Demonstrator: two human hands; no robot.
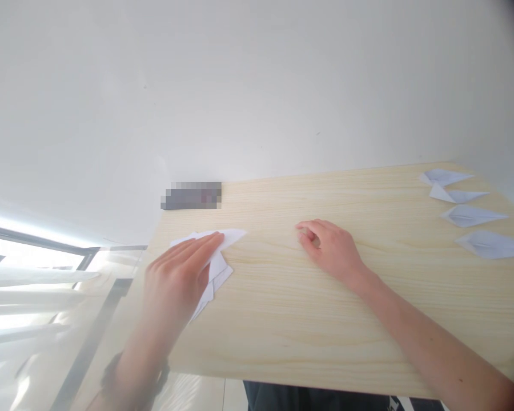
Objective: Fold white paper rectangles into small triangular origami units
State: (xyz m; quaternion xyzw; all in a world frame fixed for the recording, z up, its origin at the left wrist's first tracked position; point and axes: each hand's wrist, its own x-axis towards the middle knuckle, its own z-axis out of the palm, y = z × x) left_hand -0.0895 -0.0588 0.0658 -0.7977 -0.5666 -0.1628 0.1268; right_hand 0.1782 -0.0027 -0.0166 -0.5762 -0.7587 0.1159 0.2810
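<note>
My left hand (180,271) lies over a small pile of white folded papers (218,268) at the table's left side. Its fingers are straight and held together on the top folded paper (235,235), whose pointed end sticks out past the fingertips. The thumb is tucked beneath and partly hidden. Near the middle of the table, my right hand (329,245) rests with loosely curled fingers. A small gap shows between its thumb and forefinger, and nothing is held there.
Several slim folded white paper pieces (475,216) lie in a column at the right of the light wooden table (278,319). A blurred dark object (192,197) stands at the back left edge. A white wall (282,85) rises behind; sheer curtains (25,302) hang at left.
</note>
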